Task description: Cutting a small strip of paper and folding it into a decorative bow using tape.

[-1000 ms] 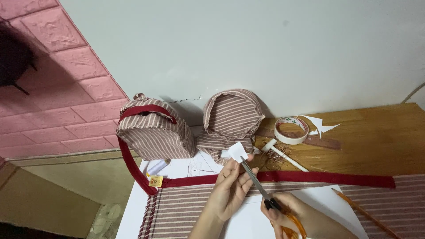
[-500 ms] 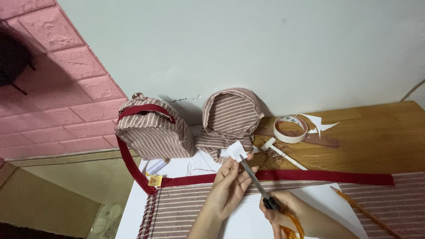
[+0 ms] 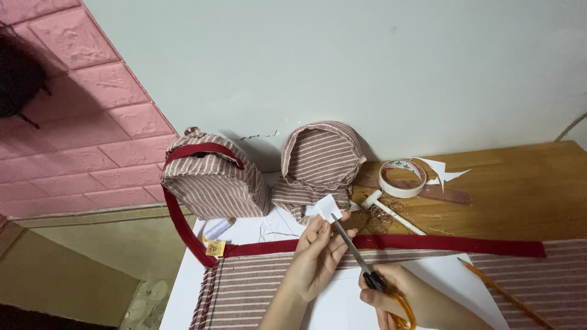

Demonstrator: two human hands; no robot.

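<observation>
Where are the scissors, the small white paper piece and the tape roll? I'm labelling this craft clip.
scissors (image 3: 353, 253): head view, on the metal blades between the two hands.
small white paper piece (image 3: 327, 208): head view, middle of the paper above the left fingertips.
tape roll (image 3: 387, 181): head view, on its white left rim.

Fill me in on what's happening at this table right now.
A person is cutting a small white paper piece. The left hand pinches it up by the fingers, while the right hand works orange-handled scissors, whose blades reach the paper. Below the hands lie striped fabric and a dark red strip. Behind stand two striped fabric pouches, with a tape roll on the wooden table.
</observation>
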